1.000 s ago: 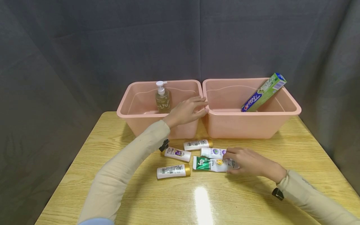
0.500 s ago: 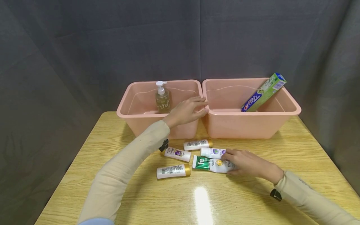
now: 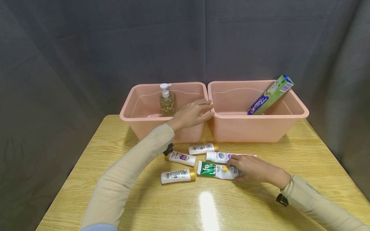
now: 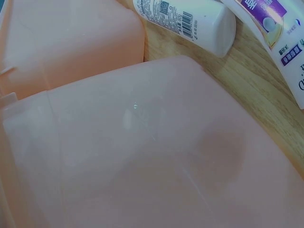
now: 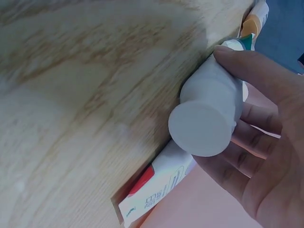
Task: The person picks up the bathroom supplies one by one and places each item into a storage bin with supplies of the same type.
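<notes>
In the head view my right hand (image 3: pixel 260 171) grips a white toothpaste tube with a green end (image 3: pixel 207 169), lying close over the table. Its white cap (image 5: pixel 199 128) faces the right wrist camera, with the thumb on one side and the fingers on the other. Just behind lies a second white toothpaste tube (image 3: pixel 215 156), partly covered by that hand. My left hand (image 3: pixel 192 114) rests with extended fingers where the rims of the left pink bin (image 3: pixel 150 131) and the right pink bin (image 3: pixel 245 130) meet. The left wrist view does not show the fingers.
Three white bottles with gold caps, a front one (image 3: pixel 176 176), a middle one (image 3: pixel 182 158) and a back one (image 3: pixel 201 148), lie left of the tubes. A pump bottle (image 3: pixel 167 104) stands in the left bin. A green-blue toothpaste box (image 3: pixel 270 96) leans in the right bin.
My right hand has shifted slightly left and toward me, and the gripped tube has turned a little. The second tube's far end now shows behind the hand. The left hand stays put.
</notes>
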### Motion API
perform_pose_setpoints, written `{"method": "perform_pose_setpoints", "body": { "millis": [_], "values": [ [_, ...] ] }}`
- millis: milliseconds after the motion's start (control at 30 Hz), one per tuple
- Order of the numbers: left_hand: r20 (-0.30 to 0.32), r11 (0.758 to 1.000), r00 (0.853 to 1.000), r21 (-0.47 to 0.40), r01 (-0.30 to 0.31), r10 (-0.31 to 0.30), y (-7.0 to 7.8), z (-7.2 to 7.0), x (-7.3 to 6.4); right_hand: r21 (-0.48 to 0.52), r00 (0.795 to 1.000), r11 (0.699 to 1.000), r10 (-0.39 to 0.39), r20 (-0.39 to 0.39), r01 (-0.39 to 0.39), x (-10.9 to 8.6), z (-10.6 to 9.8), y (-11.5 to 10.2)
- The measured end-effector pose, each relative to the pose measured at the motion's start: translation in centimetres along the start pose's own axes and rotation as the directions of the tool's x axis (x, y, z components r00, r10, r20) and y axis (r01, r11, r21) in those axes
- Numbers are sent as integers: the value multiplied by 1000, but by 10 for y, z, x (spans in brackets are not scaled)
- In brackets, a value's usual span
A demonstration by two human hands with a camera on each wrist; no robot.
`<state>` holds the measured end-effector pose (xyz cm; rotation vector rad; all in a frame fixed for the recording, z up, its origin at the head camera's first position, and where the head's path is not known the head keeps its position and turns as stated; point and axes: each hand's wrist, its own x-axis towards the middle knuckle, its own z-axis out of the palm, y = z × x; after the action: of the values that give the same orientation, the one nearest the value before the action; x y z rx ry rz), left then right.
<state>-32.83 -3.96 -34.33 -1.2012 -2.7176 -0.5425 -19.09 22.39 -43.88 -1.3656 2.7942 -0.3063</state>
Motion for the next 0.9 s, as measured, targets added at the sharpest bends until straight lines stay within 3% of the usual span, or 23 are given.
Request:
{"method": "perform_pose_setpoints", "body": {
  "millis": [233, 900],
  "values": [
    [2, 1000, 1000, 1, -4, 4, 0, 0, 0, -11, 999, 1000, 29, 41, -28, 2, 3, -2],
    [3, 1000, 1000, -1, -1, 1, 1, -1, 0, -101, 999, 994, -44, -9, 43, 2, 0, -7]
  ]
}}
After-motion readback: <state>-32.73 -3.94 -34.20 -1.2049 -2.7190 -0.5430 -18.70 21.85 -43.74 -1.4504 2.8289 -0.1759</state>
